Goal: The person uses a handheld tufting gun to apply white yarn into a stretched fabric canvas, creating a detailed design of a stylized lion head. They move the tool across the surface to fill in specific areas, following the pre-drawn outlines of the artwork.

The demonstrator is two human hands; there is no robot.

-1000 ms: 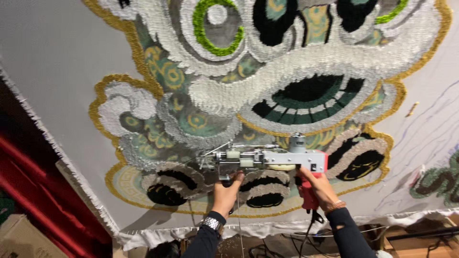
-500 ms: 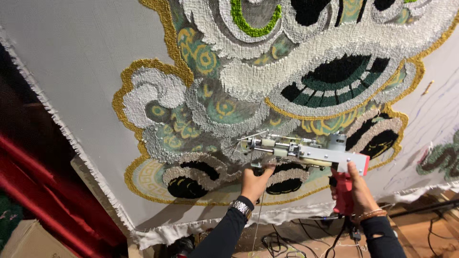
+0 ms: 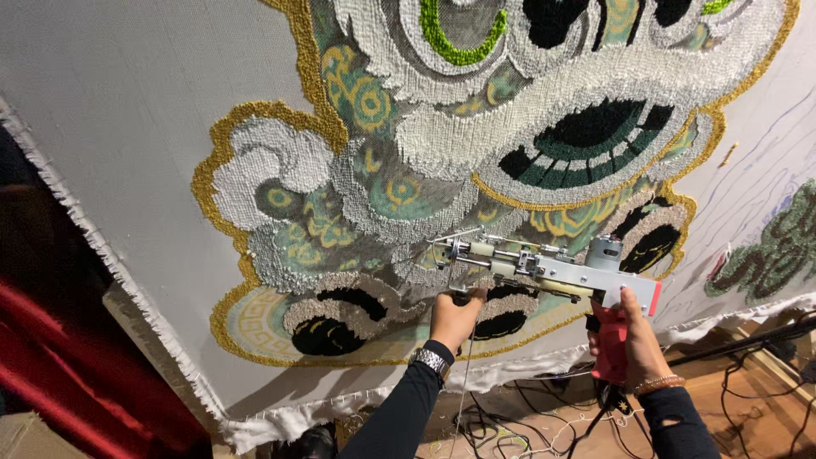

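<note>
A silver tufting gun (image 3: 544,265) with a red handle is pressed against a large stretched cloth (image 3: 127,127) that bears a tufted lion-head design (image 3: 476,153) in white, gold, green and black. My left hand (image 3: 455,319) grips the gun's front handle from below, near the needle end. My right hand (image 3: 633,340) is wrapped around the red rear grip. A thin strand of yarn (image 3: 463,391) hangs down past my left wrist, which wears a metal watch.
The cloth's frayed edge (image 3: 93,246) runs down the left side, with a red curtain (image 3: 76,382) beyond it. Black cables (image 3: 527,416) and loose yarn lie on the wooden floor below. A second partly tufted dark green shape (image 3: 778,246) sits at the right.
The view has shifted, so the design and the gun appear further right and larger. Both hands keep their grip on the gun, which stays against the lower part of the design.
</note>
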